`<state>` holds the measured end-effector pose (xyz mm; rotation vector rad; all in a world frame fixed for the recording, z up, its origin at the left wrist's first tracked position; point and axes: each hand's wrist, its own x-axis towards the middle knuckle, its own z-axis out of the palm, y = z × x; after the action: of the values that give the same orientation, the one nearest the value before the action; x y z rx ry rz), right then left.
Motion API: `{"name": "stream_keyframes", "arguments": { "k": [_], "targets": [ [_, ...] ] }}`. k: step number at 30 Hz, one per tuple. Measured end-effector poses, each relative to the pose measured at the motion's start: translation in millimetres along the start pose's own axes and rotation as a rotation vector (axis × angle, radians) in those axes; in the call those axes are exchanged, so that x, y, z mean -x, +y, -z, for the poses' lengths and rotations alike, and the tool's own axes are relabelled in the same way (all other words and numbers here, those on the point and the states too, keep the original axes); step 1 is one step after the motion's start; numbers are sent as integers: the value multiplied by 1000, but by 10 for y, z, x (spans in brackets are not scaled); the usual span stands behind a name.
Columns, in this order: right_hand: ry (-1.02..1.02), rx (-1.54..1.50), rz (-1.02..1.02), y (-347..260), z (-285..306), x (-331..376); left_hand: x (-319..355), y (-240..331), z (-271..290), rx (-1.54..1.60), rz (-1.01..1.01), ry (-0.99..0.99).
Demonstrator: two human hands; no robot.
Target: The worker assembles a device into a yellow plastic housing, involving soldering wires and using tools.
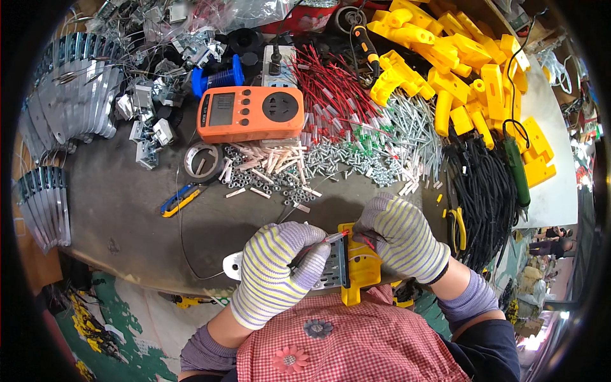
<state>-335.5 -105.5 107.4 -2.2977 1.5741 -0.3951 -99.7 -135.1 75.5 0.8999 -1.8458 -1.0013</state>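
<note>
At five o'clock in view, the left hand pinches a clear-sleeved red wire by a yellow plastic housing; the right hand's fingers are narrowed, their grip impossible to tell. The wire looks light and flexible, best held by its sleeve; the housing, stiff.

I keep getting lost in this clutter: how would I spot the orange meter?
On the dark worktable, find the heap of red wires. Just left of it sits the orange meter with a grey screen; its round black socket and orange casing set it apart from the blue spool behind.
</note>
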Motion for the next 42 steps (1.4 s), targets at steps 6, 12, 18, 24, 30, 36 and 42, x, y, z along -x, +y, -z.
{"name": "stream_keyframes", "arguments": {
  "k": [6, 12, 18, 24, 30, 36, 42],
  "targets": [
    [29, 86, 5, -58, -44, 18, -18, 34, -19, -58, -54, 10],
    [305, -181, -28, -169, 127, 219, -38, 229, 15, -112, -43, -85],
    [137, -22, 325, -441, 167, 556, 159, 670, 12, -68, 76, -427],
    [189, 154, 330, -475, 172, 687, 265, 566, 104, -3, 116, -546],
    [320, 57, 164, -137, 269, 755, 312, 577, 435, 23, 345, -650],
    [310, -650, -417, 33, 157, 651, 93, 508, 524, -409, 103, -562],
    [307, -261, -91, 14, -48, 306, -147, 231, -160, -594, -169, -240]
  ]
}}
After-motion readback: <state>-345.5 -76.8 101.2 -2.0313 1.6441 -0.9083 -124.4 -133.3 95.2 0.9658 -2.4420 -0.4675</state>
